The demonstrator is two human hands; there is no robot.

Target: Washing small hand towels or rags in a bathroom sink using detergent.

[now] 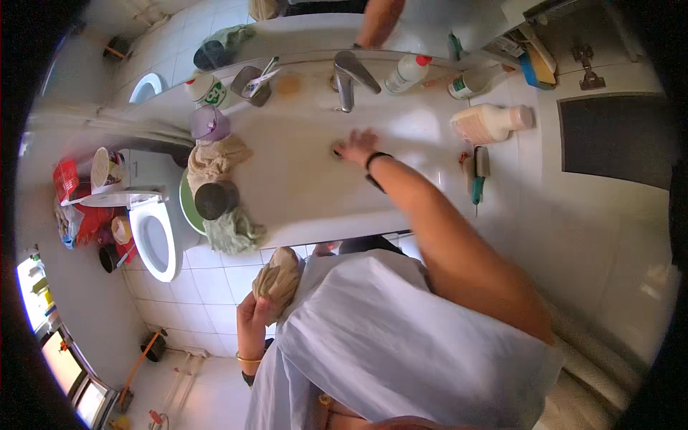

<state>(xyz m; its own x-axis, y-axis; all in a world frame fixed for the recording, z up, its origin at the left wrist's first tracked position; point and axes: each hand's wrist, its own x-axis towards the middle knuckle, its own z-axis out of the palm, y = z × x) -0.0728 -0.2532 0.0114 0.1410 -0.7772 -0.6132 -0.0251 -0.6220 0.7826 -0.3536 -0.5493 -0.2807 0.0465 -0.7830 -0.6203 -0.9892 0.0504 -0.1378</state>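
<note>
My left hand (252, 313) is closed round a bunched beige cloth (278, 276) beside my pale shirt, off the front edge of the washbasin counter. My right hand (360, 147) reaches into the white sink (294, 172), fingers stretched and slightly blurred. It is at the dark drain hole (337, 150), below the chrome tap (349, 80); whether the fingertips touch the drain is hard to make out. On the sink's left rim lie a tan cloth (215, 159), a dark round cup or lid (216, 200) and a pale green cloth (233, 232).
Along the back rim stand a grey cup with toothbrushes (251, 87) and a red-capped white bottle (407, 74). A pump-type cream bottle (487, 123) lies at the right, near a green-handled brush (479, 175). At the left are a purple container (209, 124) and a toilet (156, 240).
</note>
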